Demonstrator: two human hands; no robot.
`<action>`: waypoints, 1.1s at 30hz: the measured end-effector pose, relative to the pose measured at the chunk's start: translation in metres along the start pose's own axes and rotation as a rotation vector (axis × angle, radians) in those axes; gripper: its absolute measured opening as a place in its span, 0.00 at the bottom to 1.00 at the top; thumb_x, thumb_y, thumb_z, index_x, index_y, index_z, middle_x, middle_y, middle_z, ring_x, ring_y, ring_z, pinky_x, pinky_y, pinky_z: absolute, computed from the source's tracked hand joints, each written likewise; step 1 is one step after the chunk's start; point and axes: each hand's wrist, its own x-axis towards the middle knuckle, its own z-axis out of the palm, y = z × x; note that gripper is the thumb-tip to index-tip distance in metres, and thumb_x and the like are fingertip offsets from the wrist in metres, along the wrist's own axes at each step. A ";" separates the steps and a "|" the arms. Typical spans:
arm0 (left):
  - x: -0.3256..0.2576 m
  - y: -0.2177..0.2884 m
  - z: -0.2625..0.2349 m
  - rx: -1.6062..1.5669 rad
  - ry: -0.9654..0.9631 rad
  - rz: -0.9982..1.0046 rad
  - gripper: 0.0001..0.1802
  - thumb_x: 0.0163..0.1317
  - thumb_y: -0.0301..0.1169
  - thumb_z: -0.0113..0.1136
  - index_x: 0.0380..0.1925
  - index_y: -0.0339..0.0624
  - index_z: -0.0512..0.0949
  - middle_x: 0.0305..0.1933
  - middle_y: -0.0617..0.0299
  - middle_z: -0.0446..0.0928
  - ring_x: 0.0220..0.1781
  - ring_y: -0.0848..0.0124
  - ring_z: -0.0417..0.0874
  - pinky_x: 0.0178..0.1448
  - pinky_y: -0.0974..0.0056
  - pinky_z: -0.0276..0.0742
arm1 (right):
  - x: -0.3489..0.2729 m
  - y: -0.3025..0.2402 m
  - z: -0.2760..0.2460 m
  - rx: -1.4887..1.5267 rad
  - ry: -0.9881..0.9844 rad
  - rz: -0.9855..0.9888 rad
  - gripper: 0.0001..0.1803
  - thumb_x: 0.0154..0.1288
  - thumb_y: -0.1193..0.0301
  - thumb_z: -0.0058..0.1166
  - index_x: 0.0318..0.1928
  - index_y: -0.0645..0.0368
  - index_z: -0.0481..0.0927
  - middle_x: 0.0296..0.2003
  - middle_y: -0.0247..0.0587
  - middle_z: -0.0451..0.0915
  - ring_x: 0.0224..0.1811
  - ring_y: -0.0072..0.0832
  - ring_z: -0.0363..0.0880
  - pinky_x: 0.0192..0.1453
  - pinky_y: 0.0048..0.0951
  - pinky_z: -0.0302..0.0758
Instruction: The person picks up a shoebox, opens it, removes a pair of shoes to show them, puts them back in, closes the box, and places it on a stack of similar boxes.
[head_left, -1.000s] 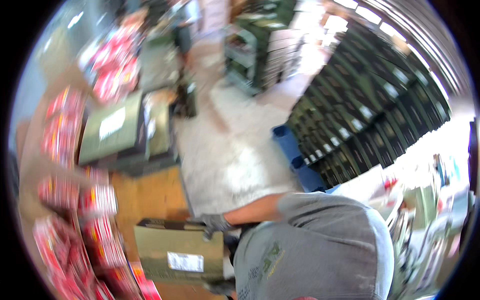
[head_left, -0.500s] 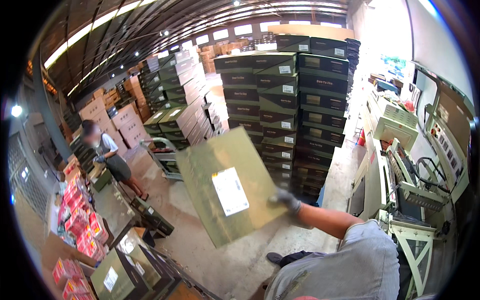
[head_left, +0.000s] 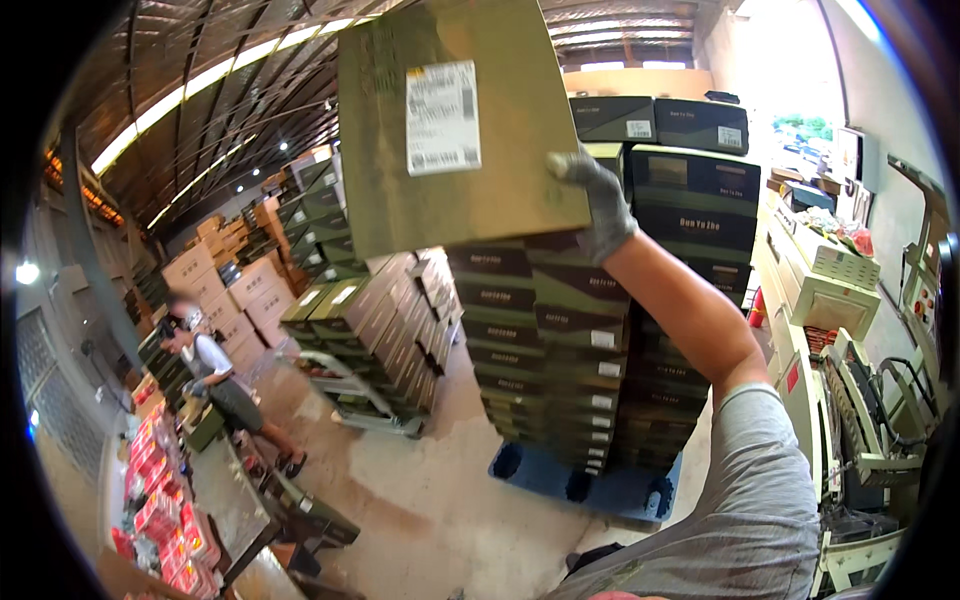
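Reaching up from the lower right, the right arm (head_left: 700,320) is raised high, bent a little at the elbow, with a grey sleeve at the shoulder. The right hand (head_left: 598,205) wears a grey glove and is pressed against the lower right edge of a carton (head_left: 455,130), fingers curled around that edge. The carton is olive green, held tilted above head height, and carries a white label (head_left: 443,117) on its broad face. The left hand is not visible, so I cannot tell how it is placed.

Behind the carton stands a tall stack (head_left: 590,340) of dark green cartons on a blue pallet (head_left: 585,480) on the concrete floor. To the left is a lower stack on a cart (head_left: 365,400). Farther left, a person (head_left: 220,385) stands beside a bench with red packages (head_left: 155,500). On the right edge is a pale machine (head_left: 830,280).
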 end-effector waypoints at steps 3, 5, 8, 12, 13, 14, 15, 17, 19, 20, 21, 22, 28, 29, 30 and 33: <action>0.066 -0.008 0.001 0.016 -0.007 -0.007 0.21 0.67 0.43 0.59 0.54 0.44 0.81 0.53 0.50 0.83 0.54 0.54 0.84 0.60 0.55 0.79 | 0.093 -0.004 -0.056 -0.154 0.204 -0.048 0.21 0.60 0.70 0.62 0.54 0.59 0.80 0.46 0.42 0.83 0.45 0.30 0.83 0.56 0.34 0.81; 0.112 -0.010 0.004 0.016 -0.014 -0.002 0.21 0.67 0.42 0.60 0.54 0.44 0.81 0.53 0.49 0.83 0.54 0.54 0.84 0.60 0.54 0.79 | 0.150 -0.018 -0.085 -0.189 0.247 -0.046 0.14 0.62 0.69 0.61 0.47 0.59 0.80 0.41 0.42 0.83 0.40 0.33 0.84 0.48 0.36 0.84; 0.172 -0.020 -0.004 0.028 -0.017 0.014 0.21 0.67 0.42 0.60 0.55 0.44 0.81 0.53 0.49 0.83 0.54 0.53 0.84 0.60 0.54 0.79 | 0.208 -0.024 -0.094 -0.266 0.258 -0.048 0.18 0.64 0.65 0.59 0.50 0.63 0.77 0.42 0.47 0.82 0.39 0.38 0.85 0.45 0.46 0.86; 0.257 -0.040 -0.007 0.024 -0.045 0.073 0.21 0.67 0.41 0.60 0.56 0.44 0.81 0.54 0.48 0.83 0.54 0.52 0.84 0.61 0.53 0.79 | 0.284 -0.012 -0.134 -0.487 0.403 -0.185 0.21 0.59 0.62 0.66 0.48 0.62 0.80 0.38 0.45 0.84 0.36 0.36 0.86 0.43 0.40 0.88; 0.280 -0.046 -0.005 0.017 -0.060 0.099 0.21 0.67 0.41 0.60 0.56 0.44 0.80 0.54 0.48 0.83 0.54 0.52 0.84 0.61 0.53 0.79 | 0.304 -0.013 -0.154 -0.556 0.429 -0.230 0.21 0.59 0.62 0.66 0.48 0.62 0.80 0.38 0.45 0.84 0.36 0.36 0.86 0.43 0.39 0.88; 0.301 -0.055 -0.006 0.015 -0.067 0.117 0.21 0.67 0.41 0.60 0.56 0.44 0.80 0.54 0.48 0.83 0.54 0.52 0.84 0.61 0.53 0.79 | 0.315 -0.005 -0.156 -0.557 0.394 -0.207 0.21 0.59 0.62 0.66 0.48 0.62 0.80 0.38 0.46 0.84 0.36 0.36 0.86 0.43 0.38 0.87; 0.322 -0.064 -0.007 0.013 -0.076 0.135 0.21 0.67 0.41 0.60 0.56 0.44 0.80 0.54 0.48 0.83 0.54 0.52 0.84 0.61 0.53 0.79 | 0.327 0.002 -0.157 -0.590 0.425 -0.199 0.21 0.58 0.62 0.66 0.48 0.61 0.80 0.38 0.46 0.84 0.36 0.36 0.86 0.43 0.39 0.86; 0.352 -0.089 -0.019 0.020 -0.089 0.155 0.21 0.67 0.40 0.60 0.56 0.44 0.80 0.55 0.47 0.83 0.55 0.51 0.84 0.62 0.53 0.79 | 0.346 0.035 -0.154 -0.623 0.506 -0.161 0.20 0.58 0.63 0.67 0.48 0.60 0.81 0.38 0.46 0.84 0.36 0.36 0.86 0.44 0.40 0.86; 0.398 -0.105 -0.024 0.026 -0.134 0.225 0.21 0.66 0.40 0.60 0.57 0.44 0.80 0.55 0.47 0.83 0.55 0.51 0.84 0.62 0.52 0.79 | 0.373 0.039 -0.172 -0.518 0.443 -0.010 0.24 0.54 0.60 0.64 0.48 0.60 0.81 0.41 0.51 0.85 0.39 0.45 0.85 0.49 0.48 0.83; 0.416 -0.118 -0.030 0.030 -0.140 0.261 0.21 0.66 0.40 0.61 0.57 0.44 0.80 0.55 0.47 0.82 0.55 0.51 0.83 0.62 0.52 0.79 | 0.387 0.047 -0.177 -0.442 0.407 0.065 0.26 0.51 0.59 0.62 0.49 0.61 0.81 0.42 0.53 0.85 0.41 0.49 0.84 0.51 0.51 0.82; 0.433 -0.128 -0.036 0.041 -0.143 0.307 0.21 0.66 0.40 0.61 0.57 0.44 0.80 0.55 0.47 0.82 0.55 0.51 0.83 0.62 0.52 0.79 | 0.398 0.056 -0.183 -0.363 0.372 0.140 0.27 0.49 0.58 0.61 0.49 0.61 0.81 0.43 0.55 0.85 0.43 0.54 0.83 0.54 0.55 0.80; 0.454 -0.140 -0.039 0.051 -0.142 0.364 0.21 0.66 0.39 0.61 0.57 0.44 0.80 0.55 0.46 0.82 0.55 0.50 0.83 0.62 0.52 0.79 | 0.407 0.063 -0.189 -0.424 0.453 0.141 0.29 0.48 0.57 0.62 0.49 0.60 0.81 0.43 0.57 0.85 0.42 0.53 0.83 0.52 0.56 0.80; 0.545 -0.145 -0.093 0.122 -0.109 0.270 0.19 0.68 0.39 0.60 0.55 0.45 0.81 0.52 0.50 0.84 0.51 0.50 0.85 0.59 0.51 0.80 | 0.449 0.105 -0.225 -0.804 0.794 -0.004 0.26 0.51 0.58 0.71 0.47 0.60 0.81 0.35 0.46 0.84 0.34 0.39 0.85 0.44 0.48 0.83; 0.557 -0.147 -0.096 0.111 -0.095 0.277 0.19 0.68 0.39 0.60 0.55 0.45 0.81 0.52 0.50 0.84 0.51 0.50 0.85 0.59 0.51 0.80 | 0.452 0.107 -0.237 -0.823 0.811 0.010 0.27 0.49 0.58 0.72 0.47 0.60 0.81 0.35 0.46 0.84 0.33 0.39 0.85 0.43 0.48 0.83; 0.569 -0.147 -0.096 0.105 -0.093 0.277 0.19 0.68 0.39 0.60 0.55 0.45 0.82 0.52 0.50 0.84 0.51 0.50 0.85 0.59 0.51 0.80 | 0.457 0.107 -0.250 -0.840 0.825 0.023 0.29 0.48 0.57 0.72 0.47 0.60 0.81 0.34 0.46 0.84 0.33 0.39 0.84 0.42 0.49 0.82; 0.598 -0.142 -0.094 0.080 -0.089 0.281 0.19 0.68 0.39 0.60 0.55 0.45 0.82 0.52 0.50 0.84 0.51 0.50 0.85 0.58 0.51 0.80 | 0.470 0.107 -0.272 -0.897 0.835 0.023 0.32 0.44 0.55 0.73 0.48 0.59 0.80 0.35 0.46 0.84 0.33 0.41 0.83 0.42 0.51 0.79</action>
